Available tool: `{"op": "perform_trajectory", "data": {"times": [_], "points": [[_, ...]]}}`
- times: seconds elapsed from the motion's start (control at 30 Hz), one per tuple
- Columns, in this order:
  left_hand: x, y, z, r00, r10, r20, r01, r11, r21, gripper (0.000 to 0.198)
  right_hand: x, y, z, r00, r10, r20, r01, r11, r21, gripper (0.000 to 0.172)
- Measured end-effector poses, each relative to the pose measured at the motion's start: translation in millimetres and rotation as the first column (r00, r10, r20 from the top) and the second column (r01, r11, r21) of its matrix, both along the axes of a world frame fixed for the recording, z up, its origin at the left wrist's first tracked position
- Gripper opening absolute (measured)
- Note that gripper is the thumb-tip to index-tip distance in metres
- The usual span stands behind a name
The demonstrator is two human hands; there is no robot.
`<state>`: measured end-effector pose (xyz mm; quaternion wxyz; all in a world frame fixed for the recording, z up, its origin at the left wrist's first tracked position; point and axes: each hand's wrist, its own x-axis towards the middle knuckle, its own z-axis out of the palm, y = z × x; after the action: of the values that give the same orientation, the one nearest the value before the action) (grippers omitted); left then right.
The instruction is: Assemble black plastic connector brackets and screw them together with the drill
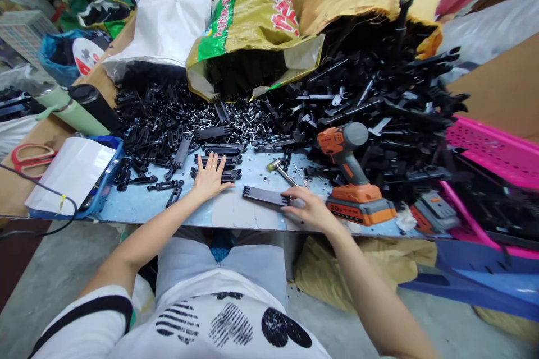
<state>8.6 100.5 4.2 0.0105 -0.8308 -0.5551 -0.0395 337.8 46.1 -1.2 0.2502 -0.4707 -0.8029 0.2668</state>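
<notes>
My left hand (209,177) lies with its fingers spread on a short stack of black slotted plastic parts (229,160) near the table's front. To its right, a flat dark plate (265,196) rests close to the front edge. The thumb and fingers of my right hand (308,206) pinch that plate's right end. Just beyond, a small hammer (281,171) lies on the blue table surface, and an orange and grey cordless drill (351,174) stands right of my right hand.
Heaps of black parts (155,118) and loose screws (248,120) spill from sacks (252,28) at the back. A blue tray (110,165) and red scissors (32,158) lie left; a pink basket (492,148) and spare battery (435,210) sit right.
</notes>
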Motion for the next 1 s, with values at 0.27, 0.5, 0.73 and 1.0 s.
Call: {"op": "perform_trajectory", "data": {"times": [0.27,0.5,0.73,1.0], "points": [[112,101,34.5,0.978,0.100,0.184,-0.080,0.990,-0.113,0.035,-67,-10,-19.7,0.974,-0.083,0.213,0.068,0.995,0.073,0.034],[157,146,39.2,0.951,0.286,0.114,-0.248,0.930,-0.270,0.028,-89,-9,-19.2,0.955,-0.110,0.277,0.089,0.992,0.085,0.036],[67,54,61.7,0.999,-0.036,0.004,0.036,0.995,-0.094,0.022,-64,3,-25.8,0.983,-0.137,0.124,0.136,0.991,0.011,0.041],[-29,-89,18.0,0.989,-0.083,-0.126,0.064,0.987,-0.148,0.016,-73,6,-5.7,0.995,0.071,0.073,-0.064,0.993,-0.095,0.037]]}}
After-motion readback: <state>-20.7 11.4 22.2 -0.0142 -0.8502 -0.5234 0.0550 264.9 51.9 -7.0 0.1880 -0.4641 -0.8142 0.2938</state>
